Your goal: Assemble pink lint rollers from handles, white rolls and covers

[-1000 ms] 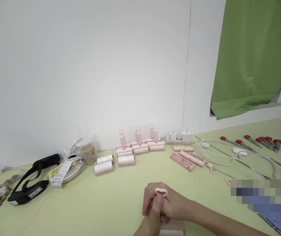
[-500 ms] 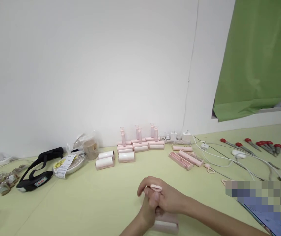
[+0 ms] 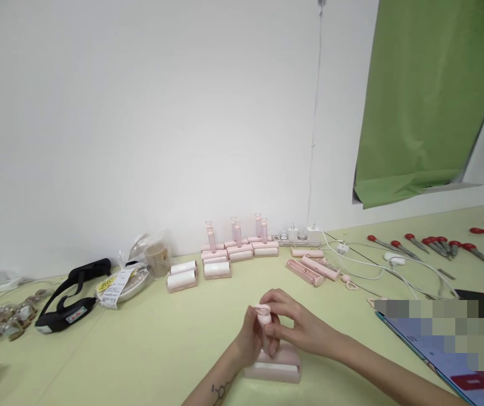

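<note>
A pink lint roller (image 3: 273, 372) rests on the table in front of me, its white roll showing along the near side. Its upright handle (image 3: 264, 317) has a pink loop on top. My left hand (image 3: 248, 341) is closed around the handle from the left. From the right, my right hand (image 3: 290, 322) grips the same handle, thumb and fingers just below the loop. Fingers hide most of the handle's shaft.
Finished-looking pink rollers with upright handles (image 3: 238, 234) stand by the wall, near white-rolled pieces (image 3: 181, 279). Pink case parts (image 3: 305, 272) lie to the right, with cables and red-handled tools (image 3: 439, 246) beyond. A tablet-like screen (image 3: 432, 355) is at lower right; a black strap (image 3: 66, 313) lies left.
My right hand has moved from lying over the top of the left hand to pinching the handle below its loop. The loop and base show more clearly. The view has shifted slightly right.
</note>
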`<state>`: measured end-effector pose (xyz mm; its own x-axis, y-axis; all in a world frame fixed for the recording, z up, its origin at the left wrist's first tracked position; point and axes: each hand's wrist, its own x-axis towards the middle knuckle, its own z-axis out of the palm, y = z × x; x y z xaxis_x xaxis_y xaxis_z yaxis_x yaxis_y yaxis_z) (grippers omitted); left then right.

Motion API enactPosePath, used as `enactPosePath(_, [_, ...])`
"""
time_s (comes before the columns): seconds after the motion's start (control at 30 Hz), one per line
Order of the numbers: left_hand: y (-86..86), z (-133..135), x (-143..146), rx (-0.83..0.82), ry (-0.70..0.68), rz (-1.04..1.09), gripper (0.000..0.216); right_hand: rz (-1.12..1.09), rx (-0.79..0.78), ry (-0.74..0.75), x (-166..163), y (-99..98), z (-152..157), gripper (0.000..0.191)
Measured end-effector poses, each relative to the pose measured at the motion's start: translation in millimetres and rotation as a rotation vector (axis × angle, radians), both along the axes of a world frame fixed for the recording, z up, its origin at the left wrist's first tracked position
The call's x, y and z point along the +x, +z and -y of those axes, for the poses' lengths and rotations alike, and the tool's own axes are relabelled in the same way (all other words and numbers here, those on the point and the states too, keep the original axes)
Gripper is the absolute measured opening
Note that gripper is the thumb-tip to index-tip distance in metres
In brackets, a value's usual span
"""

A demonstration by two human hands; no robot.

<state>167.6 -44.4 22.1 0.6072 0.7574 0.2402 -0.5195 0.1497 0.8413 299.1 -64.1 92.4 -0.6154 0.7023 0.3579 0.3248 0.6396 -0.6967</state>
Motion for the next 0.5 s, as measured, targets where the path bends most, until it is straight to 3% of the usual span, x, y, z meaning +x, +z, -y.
enactPosePath(0.13, [4.1,-3,-2,0.037,-0.111,-0.080,0.070,-0.034,-0.113,0.117,6,10.4,-11,0.032])
enactPosePath(0.37, [28.2,6,-21,0.178,0.117,-0.180,0.076,-0.063,-0.063,0.075,2,14.1,-11,0.015])
enactPosePath(0.5, [18.4,14,-13,0.177,0.104,-0.179,0.069,-0.003,-0.040,0.202,-15,20.8,-12,0.033])
